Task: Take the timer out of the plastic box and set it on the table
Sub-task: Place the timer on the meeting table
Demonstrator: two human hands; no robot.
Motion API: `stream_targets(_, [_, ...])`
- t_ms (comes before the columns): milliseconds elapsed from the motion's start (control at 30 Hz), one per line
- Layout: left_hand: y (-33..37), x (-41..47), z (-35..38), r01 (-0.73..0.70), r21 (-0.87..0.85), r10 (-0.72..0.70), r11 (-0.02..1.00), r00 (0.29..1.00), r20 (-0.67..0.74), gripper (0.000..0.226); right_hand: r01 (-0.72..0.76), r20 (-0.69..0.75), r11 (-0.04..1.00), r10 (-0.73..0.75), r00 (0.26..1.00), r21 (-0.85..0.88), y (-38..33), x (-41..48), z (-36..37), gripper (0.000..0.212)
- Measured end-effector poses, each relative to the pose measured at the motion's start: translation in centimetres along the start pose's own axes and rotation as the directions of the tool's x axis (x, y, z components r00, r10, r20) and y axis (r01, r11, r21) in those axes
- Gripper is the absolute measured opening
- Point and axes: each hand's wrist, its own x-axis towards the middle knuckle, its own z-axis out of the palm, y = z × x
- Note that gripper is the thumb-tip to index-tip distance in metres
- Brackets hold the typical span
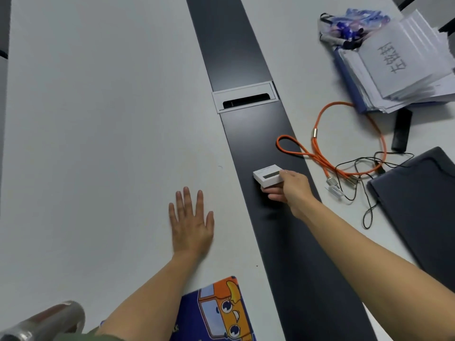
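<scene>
The timer [267, 175] is a small white block with a grey display strip. It is over the dark centre strip [246, 57] of the white table [98, 119]. My right hand [289, 190] grips its right end with thumb on top and fingers underneath. My left hand [190, 223] lies flat on the white table, palm down, fingers spread, holding nothing. A clear plastic container [41, 321] shows at the bottom left corner, partly cut off by the frame edge.
A cable port [243, 97] sits in the dark strip further away. An orange cord [344, 148], thin black wires, a black stick [401, 130], a dark laptop [418, 205] and a paper stack [403, 62] lie to the right. A cartoon-printed pad [216, 311] is near me.
</scene>
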Motion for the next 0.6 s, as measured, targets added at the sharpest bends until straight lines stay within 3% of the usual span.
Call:
stream_targets(133, [0.0,0.0,0.0,-0.007,-0.013,0.007,1.0,1.0,-0.014,0.066,0.024,-0.005,0.995,-0.023,1.0,0.099,-0.6,0.5,1.2,0.031])
stream_targets(600, [-0.1,0.1,0.2,-0.004,0.002,0.004,1.0,1.0,-0.009,0.066,0.045,-0.02,0.996,-0.044,0.999,0.081,-2.5,2.8,3.6,0.031])
